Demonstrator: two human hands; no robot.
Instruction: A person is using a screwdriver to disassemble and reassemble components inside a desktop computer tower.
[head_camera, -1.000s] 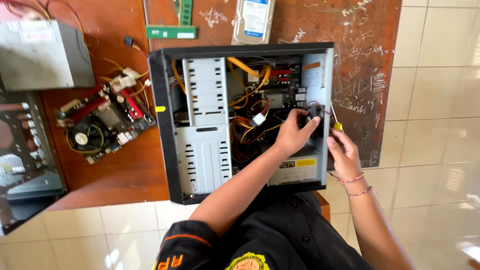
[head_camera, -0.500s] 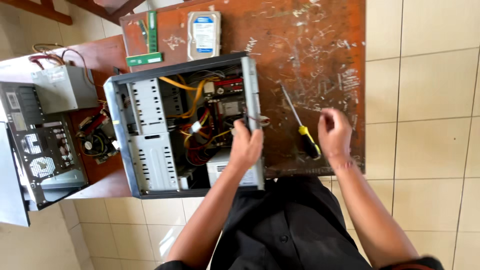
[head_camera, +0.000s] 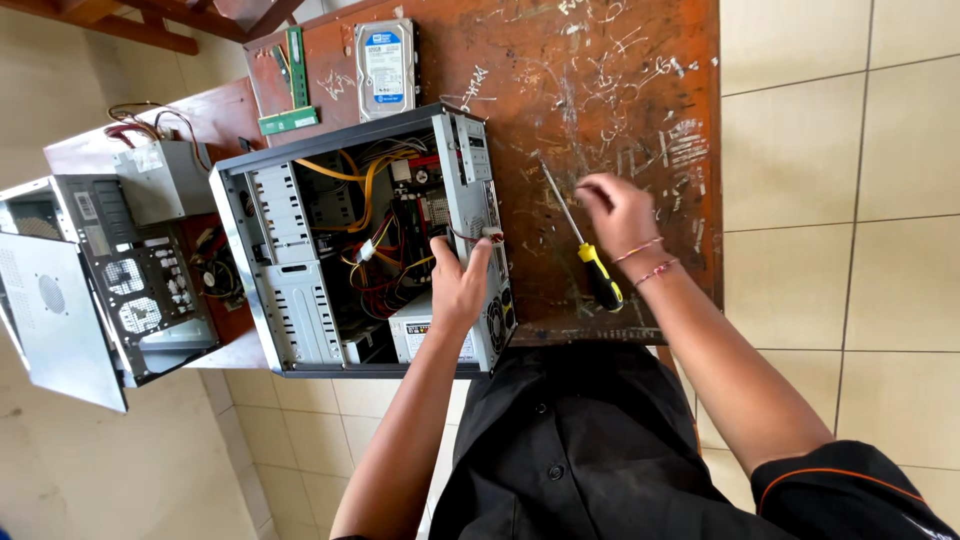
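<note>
Down at the near edge of the open computer case (head_camera: 290, 330), the left hand (head_camera: 458, 285) rests on the case's rim, its fingers partly curled and the fingertips reaching up to a small connector (head_camera: 490, 234) on a thin cable; whether the fingers actually pinch it cannot be told. Just under that hand's palm sits the power supply (head_camera: 415, 335) with its pale label, and beyond the fingertips lies a tangle of yellow, red and black wires (head_camera: 375, 215) inside the case.

Off to the other side, well apart from the left hand, the right hand (head_camera: 620, 215) hovers low over the scratched brown table (head_camera: 640, 80). Its fingers are loosely bent, the fingertips drawn together as if around something tiny, but nothing can be made out between them. Thin bracelets (head_camera: 645, 258) circle its wrist. Just beside this hand, on the side toward the case, a screwdriver (head_camera: 585, 245) with a yellow and black handle lies flat on the table, its shaft pointing away from the person; the hand is not touching it.

Farther from both hands, past the case's far edge, a hard drive (head_camera: 385, 65) lies flat with a green memory stick (head_camera: 295, 65) next to it. Beyond the left hand, on the far side of the case, stand a grey power unit (head_camera: 160, 180) and a second opened case (head_camera: 110, 280) with its panel swung out.
</note>
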